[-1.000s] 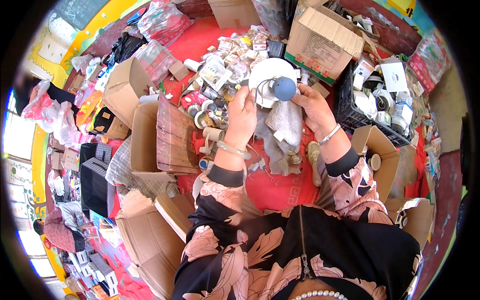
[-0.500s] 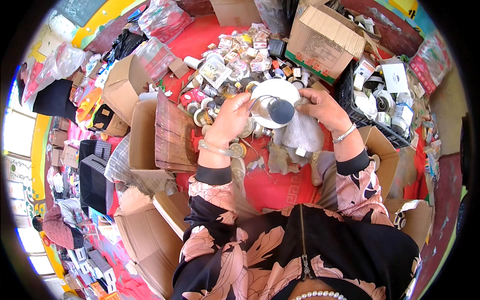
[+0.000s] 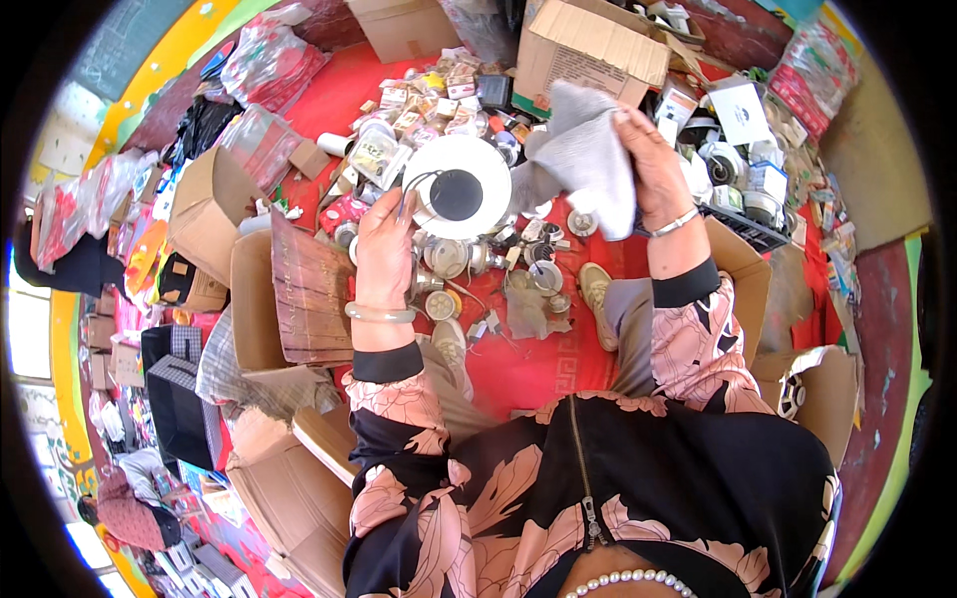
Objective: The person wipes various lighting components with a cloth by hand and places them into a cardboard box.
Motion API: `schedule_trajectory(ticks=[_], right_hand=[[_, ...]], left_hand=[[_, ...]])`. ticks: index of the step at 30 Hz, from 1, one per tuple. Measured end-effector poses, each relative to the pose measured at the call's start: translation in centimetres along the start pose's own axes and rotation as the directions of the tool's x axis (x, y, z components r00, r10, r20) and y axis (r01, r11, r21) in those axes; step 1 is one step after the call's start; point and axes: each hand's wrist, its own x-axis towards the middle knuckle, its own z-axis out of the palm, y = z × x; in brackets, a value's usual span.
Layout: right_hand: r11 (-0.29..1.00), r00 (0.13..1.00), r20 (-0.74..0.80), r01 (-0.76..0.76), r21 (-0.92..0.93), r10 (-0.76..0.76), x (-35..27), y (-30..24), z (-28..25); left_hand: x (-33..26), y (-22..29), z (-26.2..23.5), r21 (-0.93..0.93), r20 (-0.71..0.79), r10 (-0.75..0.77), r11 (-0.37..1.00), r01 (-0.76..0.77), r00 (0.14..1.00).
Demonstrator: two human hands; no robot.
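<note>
My left hand (image 3: pixel 384 257) is closed on the edge of a round white light fitting (image 3: pixel 459 191), which has a black round middle and thin dark wires. Up and to the right, my right hand (image 3: pixel 653 169) grips a grey cloth (image 3: pixel 590 164) bunched at its upper edge. The cloth hangs loose, and one darker end reaches toward the fitting's right side; whether they touch I cannot tell. Below and beyond both hands spreads a heap of lamp parts and small boxes (image 3: pixel 449 259) on a red floor covering.
A tall cardboard box (image 3: pixel 588 55) stands at the back, with a black crate (image 3: pixel 743 229) of fittings to its right. Open cardboard boxes (image 3: pixel 299 289) flank my left side, and another (image 3: pixel 738 284) is by my right knee. A person (image 3: pixel 135 508) sits far left.
The cloth, lying below the fitting before, is now lifted in my right hand. That hand has left the fitting's right edge. My left hand and the fitting appear farther left.
</note>
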Motion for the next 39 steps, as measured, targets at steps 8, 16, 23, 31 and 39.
schedule_trajectory(ticks=[8, 16, 23, 31, 39], right_hand=[[0.776, 0.925, 0.296, 0.004, -0.631, 0.237, -1.9, 3.0, 3.6], [0.622, 0.898, 0.383, 0.176, -0.763, 0.216, -2.0, 1.3, 3.2], [0.890, 0.942, 0.271, -0.055, -0.454, 0.196, -1.9, 4.6, 3.9], [0.987, 0.996, -0.020, -0.082, 0.142, 0.086, -1.9, 7.1, 4.9], [0.994, 0.987, 0.130, -0.081, -0.072, 0.090, -2.3, 5.0, 4.5]], left_hand=[[0.0, -0.5, 0.2, 0.560, 0.342, 0.025, 0.797, -0.225, 0.939], [-0.2, -0.4, 0.3, 0.623, 0.362, -0.171, 0.775, -0.102, 0.916], [-0.4, -0.4, 2.5, 0.023, 0.118, -0.093, 0.996, 0.091, 0.989], [-1.2, -3.5, 6.0, -0.063, 0.197, 0.051, 0.997, -0.040, 0.979], [-1.6, -0.6, 5.3, -0.049, 0.392, -0.021, 0.998, 0.043, 0.920]])
